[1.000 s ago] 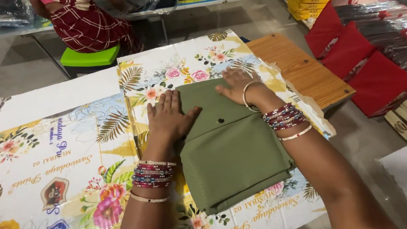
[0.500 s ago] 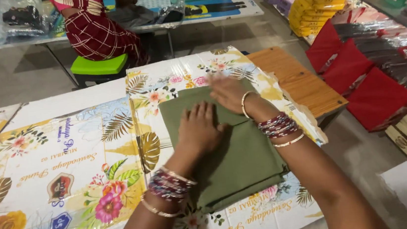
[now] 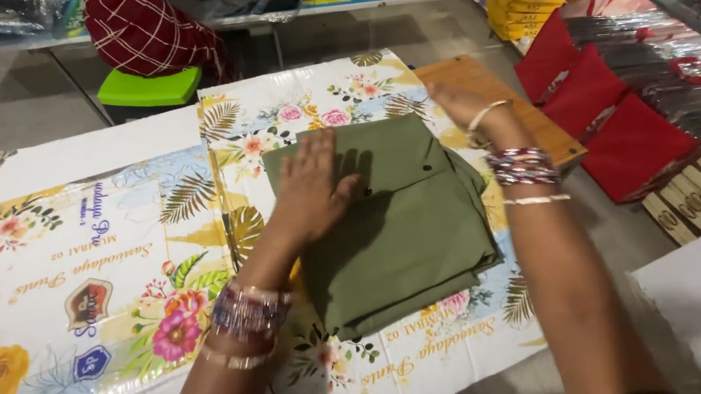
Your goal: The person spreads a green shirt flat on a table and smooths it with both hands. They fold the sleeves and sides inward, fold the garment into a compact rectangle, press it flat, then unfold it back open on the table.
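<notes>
cloth [image 3: 405, 226]: olive, folded, buttoned | left hand [image 3: 311, 188]: flat, open on it | right hand [image 3: 466, 104]: open, empty, at cloth's far edge | bags [image 3: 92, 273]: bare room left

Olive-green folded garment [image 3: 405, 226] with dark buttons, flat on a floral-printed plastic packet, slightly askew.

Folded garment [image 3: 405, 226] atop floral packets [image 3: 85, 282]
</notes>
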